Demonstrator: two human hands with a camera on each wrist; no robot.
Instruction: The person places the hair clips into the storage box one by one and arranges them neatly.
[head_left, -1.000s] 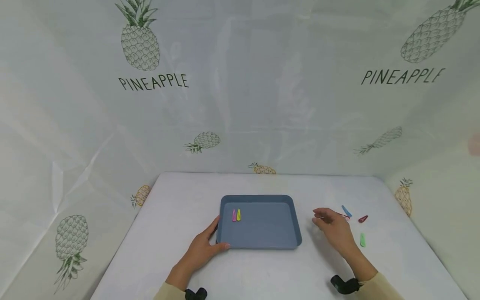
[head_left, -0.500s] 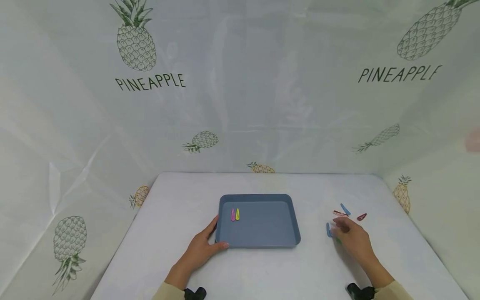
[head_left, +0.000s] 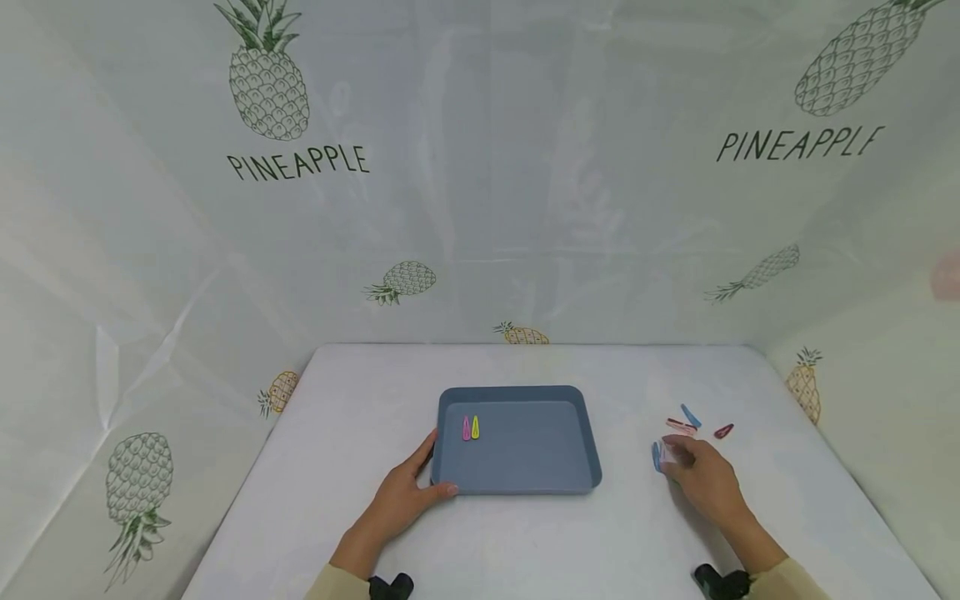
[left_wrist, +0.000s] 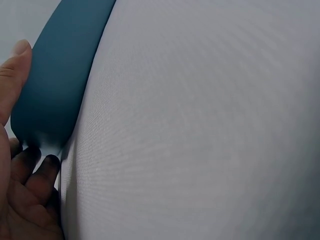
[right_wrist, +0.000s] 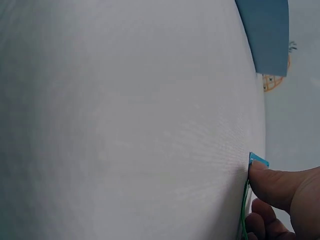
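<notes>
My left hand (head_left: 405, 502) grips the lower left corner of a blue-grey tray (head_left: 525, 450), thumb on the near rim and fingers along the side. In the left wrist view, fingertips reach under the tray's edge (left_wrist: 55, 95). Inside it, a pink hair clip (head_left: 466, 428) and a yellow hair clip (head_left: 475, 427) lie side by side. To the right of the tray, my right hand (head_left: 705, 483) pinches at a blue hair clip (head_left: 656, 457) on the table; a pale patch shows between the fingers. The right wrist view shows the thumb against the blue clip (right_wrist: 259, 159), with a green clip (right_wrist: 244, 210) below, partly hidden.
Beyond the right hand lie another blue clip (head_left: 691, 416), a red-and-white clip (head_left: 681, 427) and a dark red clip (head_left: 723, 432). The white table (head_left: 570, 550) meets a pineapple-print sheet (head_left: 480, 208) at the back and sides.
My right hand has moved right and toward me, down to the table, revealing the blue clip at its fingertips and covering the green one. The left hand stays on the tray.
</notes>
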